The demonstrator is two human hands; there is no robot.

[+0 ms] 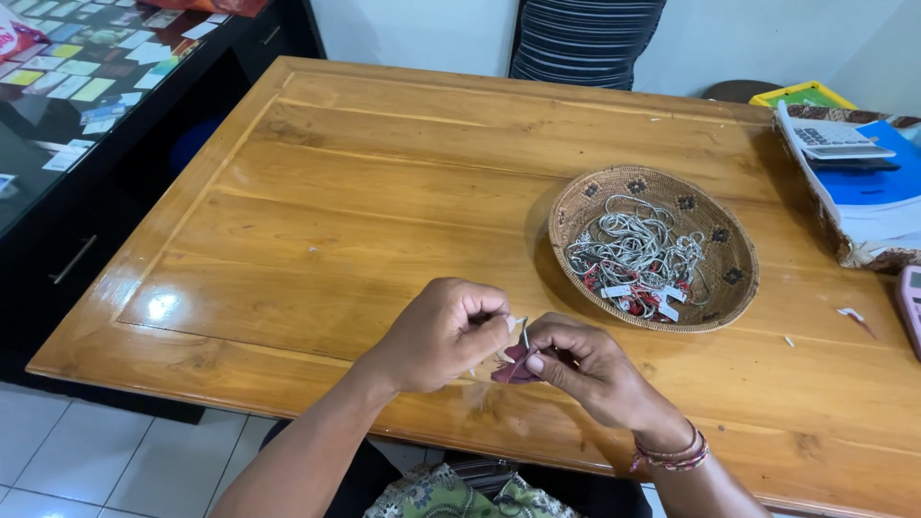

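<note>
My left hand (443, 333) and my right hand (582, 367) meet over the near edge of a wooden table (365, 192). Between their fingertips is a small silver piece (525, 333) with a white tag. My right hand also pinches a small dark red cloth (511, 369) under it. To the right, about a hand's width away, stands a round woven basket (583, 203) holding a heap of silver chains with white and red tags (638, 257).
A calculator (833, 140) lies on blue and white papers at the far right, by a pink object (909, 305) at the edge. A dark glass counter with cards (77, 77) stands to the left. A person in a striped garment (585, 38) stands behind the table.
</note>
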